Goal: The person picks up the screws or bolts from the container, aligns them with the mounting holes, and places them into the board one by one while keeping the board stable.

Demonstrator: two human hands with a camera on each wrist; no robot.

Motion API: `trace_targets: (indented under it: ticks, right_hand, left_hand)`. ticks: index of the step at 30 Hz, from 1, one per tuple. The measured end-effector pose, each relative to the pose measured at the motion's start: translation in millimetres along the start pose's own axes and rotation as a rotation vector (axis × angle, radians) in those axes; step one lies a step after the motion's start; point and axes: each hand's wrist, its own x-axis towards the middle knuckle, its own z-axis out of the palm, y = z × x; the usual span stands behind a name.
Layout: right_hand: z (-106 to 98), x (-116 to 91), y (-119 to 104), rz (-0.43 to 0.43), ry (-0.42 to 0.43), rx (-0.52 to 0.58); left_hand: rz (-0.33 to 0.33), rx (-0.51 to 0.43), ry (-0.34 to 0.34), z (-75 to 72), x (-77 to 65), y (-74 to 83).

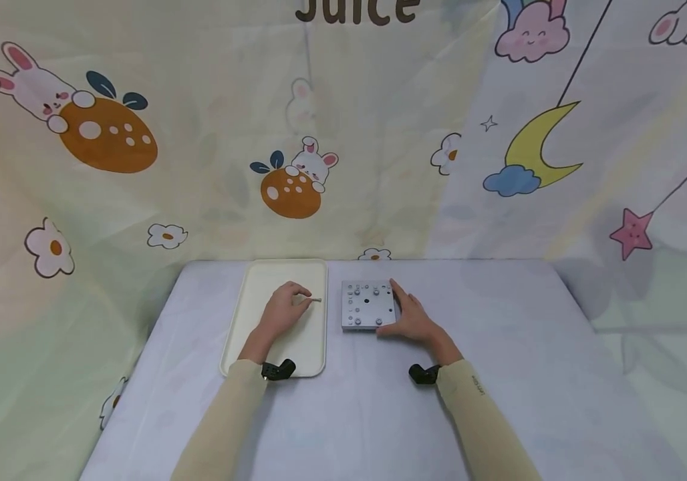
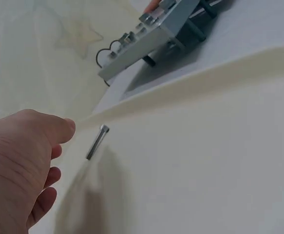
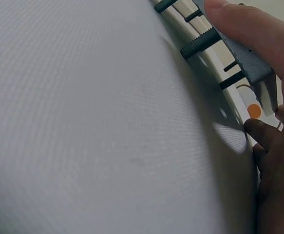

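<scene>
My left hand hovers over the cream tray, its fingers loosely bent. A small silver screw is just off the thumb tip in the left wrist view, with a gap between them. To the right of the tray, my right hand grips a square silver metal block by its right side, thumb at the front and a finger at the back. Several screw heads and dark holes dot its upper face. Dark threaded bolts poke out from its underside, over the table, in the right wrist view.
A pale cloth covers the table. Behind it hangs a curtain printed with rabbits, flowers and a moon. A black wrist camera sits on the left wrist and another on the right.
</scene>
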Motion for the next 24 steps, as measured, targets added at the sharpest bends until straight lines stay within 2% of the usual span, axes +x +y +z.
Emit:
trace_targets:
  ticks: [4, 10, 13, 17, 24]
  right_hand:
    - [-2, 1, 0, -0.019, 0.01, -0.005]
    - [-2, 0, -1, -0.035, 0.003, 0.013]
    - [-2, -1, -2, -0.037, 0.004, 0.012]
    - [-3, -2, -3, -0.035, 0.005, 0.004]
    - [0, -1, -2, -0.022, 0.005, -0.007]
  left_hand:
    - [-0.03, -0.023, 0.002, 1.1, -4.4, -9.4]
    - [-0.013, -0.005, 0.03, 10.4, -5.6, -18.8]
    - [0.007, 0.01, 0.025, 12.6, -1.8, -18.1]
    - [0.009, 0.049, -0.015, 12.3, 5.1, -13.5]
    - [0.015, 0.173, -0.076, 13.1, 17.7, -5.7]
